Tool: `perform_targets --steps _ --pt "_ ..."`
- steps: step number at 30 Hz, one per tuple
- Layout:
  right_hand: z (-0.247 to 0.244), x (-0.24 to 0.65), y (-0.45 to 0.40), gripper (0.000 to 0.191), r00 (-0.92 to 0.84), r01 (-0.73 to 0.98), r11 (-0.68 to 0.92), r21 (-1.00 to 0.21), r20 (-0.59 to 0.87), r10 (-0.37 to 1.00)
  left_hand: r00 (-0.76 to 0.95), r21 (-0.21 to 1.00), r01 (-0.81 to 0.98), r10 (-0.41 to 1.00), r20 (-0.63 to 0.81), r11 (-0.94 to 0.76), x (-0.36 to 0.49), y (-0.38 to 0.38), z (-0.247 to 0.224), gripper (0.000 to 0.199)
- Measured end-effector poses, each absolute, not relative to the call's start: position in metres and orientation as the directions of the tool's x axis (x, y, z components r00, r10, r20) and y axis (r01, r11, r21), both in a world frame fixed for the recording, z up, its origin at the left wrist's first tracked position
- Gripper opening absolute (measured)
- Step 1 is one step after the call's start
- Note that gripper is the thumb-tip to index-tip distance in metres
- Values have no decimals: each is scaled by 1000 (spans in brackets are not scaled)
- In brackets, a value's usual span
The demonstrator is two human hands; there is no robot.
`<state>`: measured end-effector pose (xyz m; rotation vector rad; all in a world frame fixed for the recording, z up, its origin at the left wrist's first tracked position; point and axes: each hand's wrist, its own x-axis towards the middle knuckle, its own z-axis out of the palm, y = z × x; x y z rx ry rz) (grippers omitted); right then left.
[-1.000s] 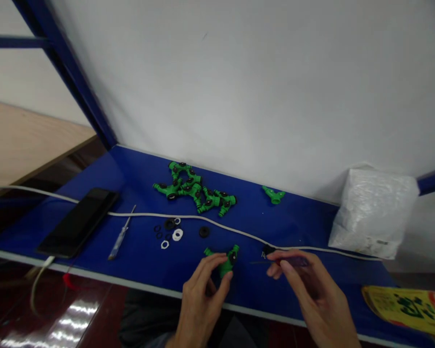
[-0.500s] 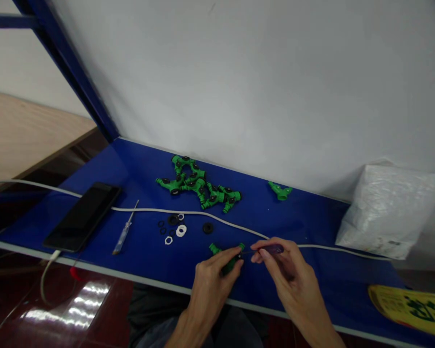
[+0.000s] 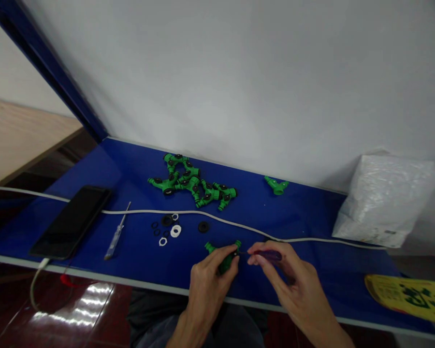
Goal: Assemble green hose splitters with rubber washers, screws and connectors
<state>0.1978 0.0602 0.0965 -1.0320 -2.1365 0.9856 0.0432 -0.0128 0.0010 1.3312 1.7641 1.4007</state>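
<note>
My left hand (image 3: 213,278) pinches a green Y-shaped hose connector (image 3: 210,247) near the front of the blue table. Its two branches point away from me, and part of its body is hidden by my fingers. In my right hand (image 3: 293,275) is a screwdriver with a dark purple handle (image 3: 268,254). Its thin shaft points left, with the tip at a small dark part by my left fingertips; whether it touches is too small to tell. Left of the hands lie a black ring (image 3: 203,226), a white ring nut (image 3: 176,231) and several smaller black and white rings.
Several green connectors (image 3: 188,183) with black valves lie in a cluster near the wall, another connector (image 3: 276,185) to their right. A white cable (image 3: 239,225) crosses the table. A clear screwdriver (image 3: 116,238), a phone (image 3: 72,222), a white package (image 3: 387,200) and a yellow packet (image 3: 406,295) surround.
The view has shifted, so the table's things appear slightly further left. Both hands keep their grips; the screwdriver in my right hand lies a little more level.
</note>
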Motion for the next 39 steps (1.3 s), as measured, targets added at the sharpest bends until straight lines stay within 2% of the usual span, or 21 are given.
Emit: perform_targets --steps 5,9,15,21,39 --pt "105 198 53 25 -711 399 617 -679 196 675 -390 914 406 904 175 -2 44 -14 3 25" --pt "102 199 49 29 -732 371 681 -631 253 633 -390 901 433 904 178 9 44 -14 1 24" --pt "101 204 48 25 -664 399 676 -619 314 679 -393 907 420 903 173 9 45 -16 -1 22" --pt "99 202 48 17 -624 407 616 -674 287 726 -406 908 418 897 176 11 45 -14 2 20" --pt "99 205 52 21 -611 403 598 -693 283 739 -406 911 410 903 143 40 46 -14 2 20"
